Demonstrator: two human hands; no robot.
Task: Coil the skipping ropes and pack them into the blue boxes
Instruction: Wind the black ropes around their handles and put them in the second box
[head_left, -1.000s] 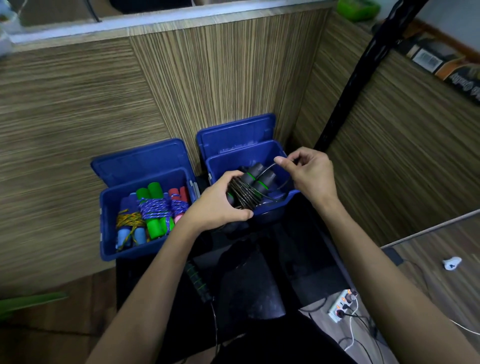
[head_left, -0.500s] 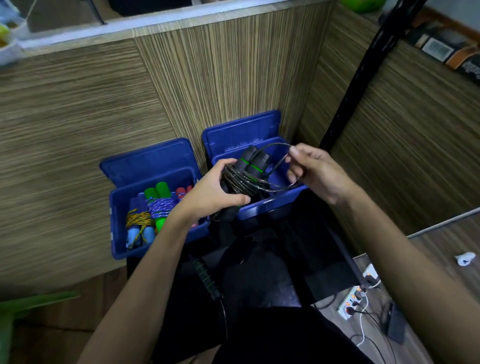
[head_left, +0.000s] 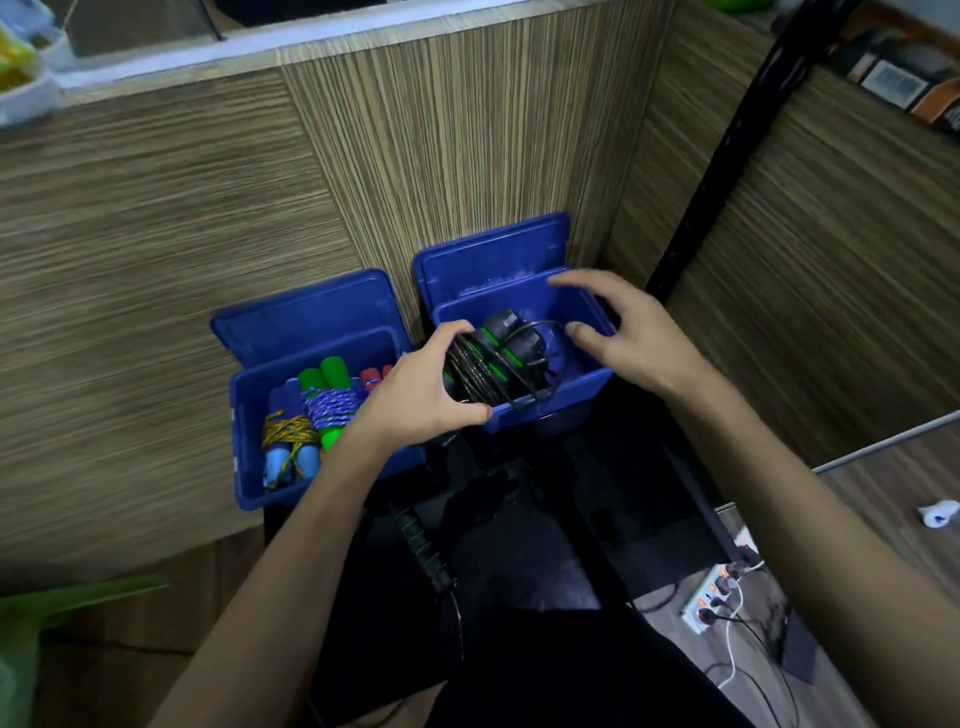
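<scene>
Right hand (head_left: 631, 343) has let go of cord — now spread, fingers loose, above right blue box (head_left: 582, 387). Left hand (head_left: 421, 395) keeps grip curled round coiled black rope (head_left: 498, 364), now lowered inside that box at its near-left corner. Left blue box (head_left: 249, 410), beside it, unchanged — holds coloured coiled ropes (head_left: 317, 415).
</scene>
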